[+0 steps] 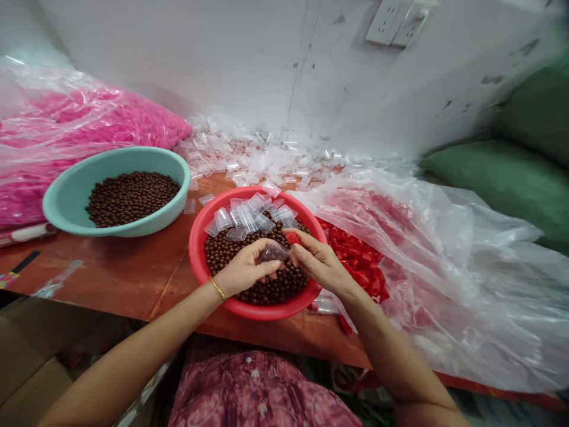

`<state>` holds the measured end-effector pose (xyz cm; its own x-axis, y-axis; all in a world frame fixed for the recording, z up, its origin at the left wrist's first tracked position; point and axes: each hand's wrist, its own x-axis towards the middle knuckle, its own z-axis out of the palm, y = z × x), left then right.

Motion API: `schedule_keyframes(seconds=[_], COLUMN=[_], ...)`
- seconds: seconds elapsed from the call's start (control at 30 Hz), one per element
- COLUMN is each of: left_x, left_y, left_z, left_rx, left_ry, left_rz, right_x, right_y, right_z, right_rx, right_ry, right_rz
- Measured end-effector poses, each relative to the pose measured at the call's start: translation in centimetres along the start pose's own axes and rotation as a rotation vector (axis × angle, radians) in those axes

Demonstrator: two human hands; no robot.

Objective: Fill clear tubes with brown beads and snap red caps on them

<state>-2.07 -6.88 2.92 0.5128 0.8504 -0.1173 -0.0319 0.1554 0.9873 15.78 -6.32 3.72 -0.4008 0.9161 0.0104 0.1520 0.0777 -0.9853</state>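
Observation:
Over the red basin (pixel 198 255) my left hand (pixel 249 268) is closed round a small clear plastic container (pixel 272 253) with dark contents showing through it. My right hand (pixel 317 261) pinches a red plastic cap (pixel 293 238) close to the container's right end. Whether cap and container touch, I cannot tell. Brown round beads (pixel 275 290) fill much of the basin beneath both hands. Several empty clear plastic containers (pixel 244 216) lie on the beads toward the back of the basin.
A teal basin (pixel 60 204) with brown beads stands at left, before a bag of pink pieces (pixel 133 115). Loose clear containers (pixel 249 155) cover the table's back. Red caps (pixel 355 261) spill from a plastic bag (pixel 466 273) at right. Green sacks (pixel 498 184) lie behind.

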Motion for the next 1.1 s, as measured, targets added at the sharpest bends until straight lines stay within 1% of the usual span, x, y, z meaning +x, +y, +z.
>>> schedule_keyframes(seconds=[0.1,0.17,0.23,0.3,0.37,0.47,0.57,0.63,0.73,0.8,0.9,0.97,1.03,1.1], left_x=[0.1,0.0,0.0,-0.1,-0.2,-0.3,-0.3,-0.3,-0.3,-0.4,-0.5,-0.6,-0.7,-0.7], left_y=[-0.2,-0.5,-0.8,-1.1,-1.2,-1.2,-0.9,-0.7,-0.5,-0.4,-0.3,-0.2,-0.1,0.0], left_z=[0.1,0.2,0.2,0.2,0.2,0.2,0.5,0.7,0.9,0.9,0.8,0.9,1.1,1.4], left_rx=[0.061,0.118,0.186,0.281,0.382,0.492,0.562,0.615,0.727,0.778,0.81,0.862,0.947,1.038], left_ry=[-0.006,0.005,0.027,0.06,0.103,0.148,0.161,0.179,0.242,0.273,0.259,0.258,0.287,0.324], left_rz=[0.084,0.136,0.173,0.198,0.212,0.205,0.2,0.193,0.142,0.111,0.103,0.084,0.05,0.013], right_x=[-0.1,0.0,0.0,-0.1,-0.2,-0.4,-0.3,-0.2,-0.2,-0.5,-0.9,-1.0,-1.0,-0.9], right_y=[0.3,0.4,0.6,0.7,0.9,0.9,0.7,0.7,1.0,1.3,1.6,1.5,1.3,1.1], right_z=[0.4,0.6,0.7,1.0,1.3,1.7,1.7,1.6,1.9,2.3,2.8,2.7,2.4,2.2], right_rx=[0.018,-0.01,-0.105,-0.247,-0.376,-0.506,-0.583,-0.563,-0.536,-0.594,-0.678,-0.618,-0.479,-0.387], right_ry=[-0.026,-0.033,-0.025,-0.008,0.02,0.074,0.085,0.071,0.072,0.097,0.121,0.079,0.008,-0.028], right_rz=[0.031,0.016,-0.032,-0.074,-0.085,-0.098,-0.104,-0.087,-0.085,-0.124,-0.167,-0.132,-0.066,-0.032])
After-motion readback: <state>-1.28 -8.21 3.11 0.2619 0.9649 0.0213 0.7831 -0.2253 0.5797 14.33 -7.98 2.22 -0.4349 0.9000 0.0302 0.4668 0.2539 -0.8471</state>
